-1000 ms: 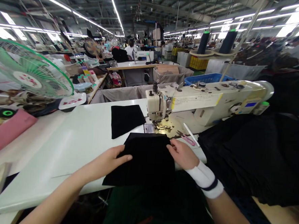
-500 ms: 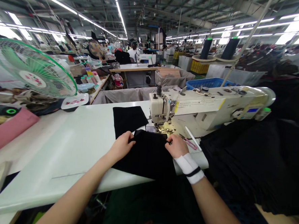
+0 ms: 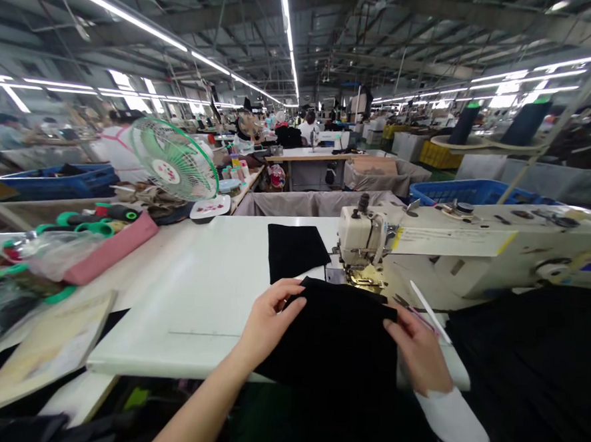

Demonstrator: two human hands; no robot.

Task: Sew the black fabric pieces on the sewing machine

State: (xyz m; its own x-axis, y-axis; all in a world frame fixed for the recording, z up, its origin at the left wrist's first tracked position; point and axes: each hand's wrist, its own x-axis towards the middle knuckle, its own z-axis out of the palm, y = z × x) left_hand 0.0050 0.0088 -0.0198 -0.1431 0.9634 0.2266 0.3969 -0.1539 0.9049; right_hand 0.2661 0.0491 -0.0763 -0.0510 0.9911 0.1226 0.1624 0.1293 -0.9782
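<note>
A black fabric piece [image 3: 338, 337] hangs over the front edge of the sewing table [image 3: 201, 295], stretched between my hands. My left hand [image 3: 274, 316] pinches its upper left corner between thumb and fingers. At the upper right corner, my right hand [image 3: 418, 345] grips the cloth, a white band around that wrist. Just beyond the fabric's top edge is the sewing machine head [image 3: 362, 235]; its needle area is partly hidden. Another black fabric piece [image 3: 296, 248] lies flat on the table, left of the machine. A white pen-like stick [image 3: 430, 312] lies near my right hand, beside partly covered scissors.
A green fan [image 3: 174, 160] stands at the back left, near a pink roll [image 3: 114, 246] and thread spools. Dark cloth [image 3: 531, 369] is heaped at the right. Behind the machine are a blue basket [image 3: 457, 189] and thread cones [image 3: 465, 125]. People work farther back.
The view has swung left, so things appear farther right. My hands have drawn the held fabric slightly back from the machine, and its upper edge is now lifted.
</note>
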